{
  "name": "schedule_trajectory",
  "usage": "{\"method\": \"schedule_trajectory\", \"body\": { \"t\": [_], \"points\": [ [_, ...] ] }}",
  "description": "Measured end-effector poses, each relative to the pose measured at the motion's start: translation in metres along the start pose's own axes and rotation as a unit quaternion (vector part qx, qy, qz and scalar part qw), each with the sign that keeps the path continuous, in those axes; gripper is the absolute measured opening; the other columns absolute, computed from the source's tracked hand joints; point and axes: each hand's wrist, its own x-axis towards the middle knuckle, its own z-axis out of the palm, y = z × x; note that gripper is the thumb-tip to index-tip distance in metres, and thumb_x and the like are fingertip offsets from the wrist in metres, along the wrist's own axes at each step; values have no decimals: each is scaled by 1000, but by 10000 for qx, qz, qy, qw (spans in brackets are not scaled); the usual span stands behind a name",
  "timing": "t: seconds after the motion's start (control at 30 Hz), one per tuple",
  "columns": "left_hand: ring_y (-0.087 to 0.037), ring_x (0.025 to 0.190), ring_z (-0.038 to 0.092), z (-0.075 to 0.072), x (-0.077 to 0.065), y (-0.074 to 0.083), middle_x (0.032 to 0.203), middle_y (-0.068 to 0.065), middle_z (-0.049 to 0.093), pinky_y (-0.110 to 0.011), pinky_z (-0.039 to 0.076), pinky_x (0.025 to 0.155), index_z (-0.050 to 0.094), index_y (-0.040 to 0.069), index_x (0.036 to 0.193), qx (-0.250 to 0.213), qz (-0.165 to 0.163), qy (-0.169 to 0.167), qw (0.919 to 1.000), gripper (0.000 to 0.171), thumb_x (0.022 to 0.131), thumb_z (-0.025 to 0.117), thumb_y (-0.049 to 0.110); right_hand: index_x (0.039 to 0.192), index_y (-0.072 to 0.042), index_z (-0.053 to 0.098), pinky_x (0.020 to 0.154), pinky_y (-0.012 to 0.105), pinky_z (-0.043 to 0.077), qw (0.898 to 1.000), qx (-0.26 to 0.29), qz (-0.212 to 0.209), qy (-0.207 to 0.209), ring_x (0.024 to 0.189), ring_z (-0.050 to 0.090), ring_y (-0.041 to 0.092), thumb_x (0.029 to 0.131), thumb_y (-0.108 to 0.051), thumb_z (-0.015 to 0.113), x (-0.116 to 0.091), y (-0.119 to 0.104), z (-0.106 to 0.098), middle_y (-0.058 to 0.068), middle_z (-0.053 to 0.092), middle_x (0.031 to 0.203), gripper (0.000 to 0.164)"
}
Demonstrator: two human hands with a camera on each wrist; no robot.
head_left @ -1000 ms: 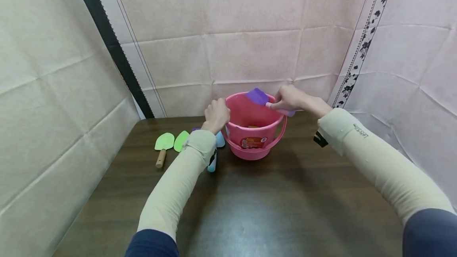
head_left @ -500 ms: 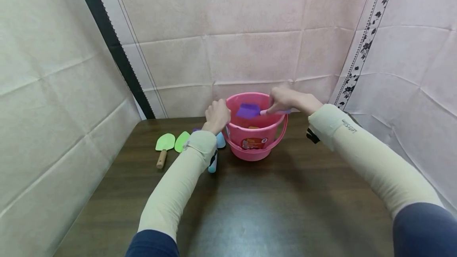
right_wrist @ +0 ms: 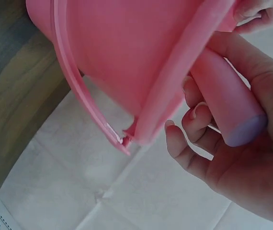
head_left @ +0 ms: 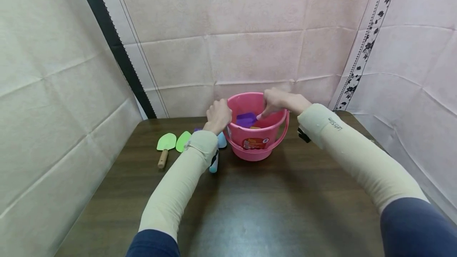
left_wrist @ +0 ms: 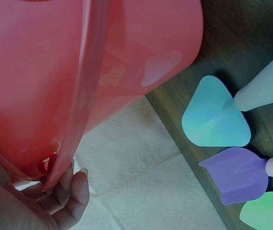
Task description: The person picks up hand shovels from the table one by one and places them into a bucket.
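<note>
A pink bucket (head_left: 257, 134) stands upright at the back of the table, its handle (head_left: 283, 137) hanging down the front. My left hand (head_left: 218, 116) grips the bucket's rim on the left, fingers curled by the handle joint in the left wrist view. My right hand (head_left: 280, 101) reaches over the right side of the rim and holds a toy shovel by its pink handle (right_wrist: 230, 100). The shovel's purple blade (head_left: 246, 119) is inside the bucket, pointing left. Under it, something yellow (head_left: 255, 127) shows a little; the rest of the bucket's contents are hidden.
Left of the bucket lie a green shovel with a wooden handle (head_left: 166, 142), a second green shovel (head_left: 183, 141), a purple-bladed shovel (left_wrist: 239, 175) and a blue shovel (left_wrist: 215, 115). My left forearm partly covers them in the head view. Cloth-covered walls (head_left: 257, 50) close off the back and sides.
My right hand has moved left and lowered the shovel from above the right rim into the bucket, blade first. My left hand has stayed on the rim.
</note>
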Motion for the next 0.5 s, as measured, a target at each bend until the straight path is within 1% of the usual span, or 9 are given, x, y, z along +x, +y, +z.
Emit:
{"method": "schedule_trajectory", "body": {
  "t": [0.23,0.37,0.5],
  "points": [
    [-20,65,55,0,1,1,75,-4,56,-36,44,54,55,11,86,-2,-4,-31,10000,12,88,47,21,62,-8,66,49,22,44,9999,-35,28,-115,51,51,10,67,-36,76,8,-1,9,1,60,57,30],
    [-20,65,55,0,1,0,74,-4,56,-37,44,55,54,12,84,10,24,12,10000,11,87,46,19,64,-9,67,50,22,44,9996,-215,33,-164,53,51,10,68,-36,76,12,-2,13,2,62,61,28],
    [-20,63,55,-1,1,1,73,-4,55,-37,44,54,54,12,83,22,56,12,10000,10,86,46,18,67,-10,65,52,23,44,9990,-387,136,-181,58,52,13,68,-38,75,16,-3,18,2,63,66,30]
  ]
}}
